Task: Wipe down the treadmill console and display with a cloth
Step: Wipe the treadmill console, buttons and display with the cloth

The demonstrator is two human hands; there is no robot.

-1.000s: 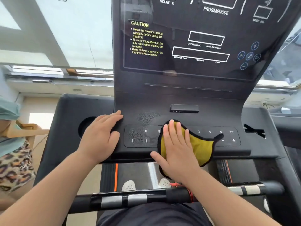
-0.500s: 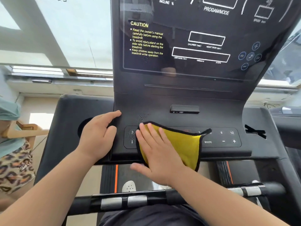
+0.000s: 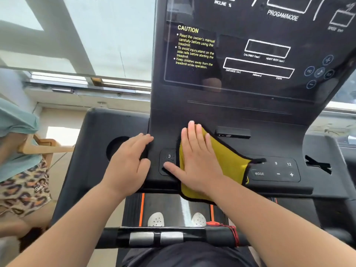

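A yellow cloth with black trim (image 3: 227,162) lies spread over the left half of the black treadmill console's button strip (image 3: 275,170). My right hand (image 3: 196,158) presses flat on the cloth, fingers pointing up toward the dark display (image 3: 250,51). My left hand (image 3: 129,162) rests flat on the console's left edge, fingers apart, holding nothing. Buttons 3, 9, 12, MODE, minus and plus show; the others are under the cloth.
A round cup hole (image 3: 115,149) sits left of the console, a slot (image 3: 317,164) on the right. A black handlebar (image 3: 173,237) with silver pads crosses below, with red cord wound on it. White shoes (image 3: 156,219) stand on the belt. Another person (image 3: 21,160) stands at left.
My right hand has slid the cloth leftward along the button strip and pushed it upward toward the console's slope. The left hand has stayed in place.
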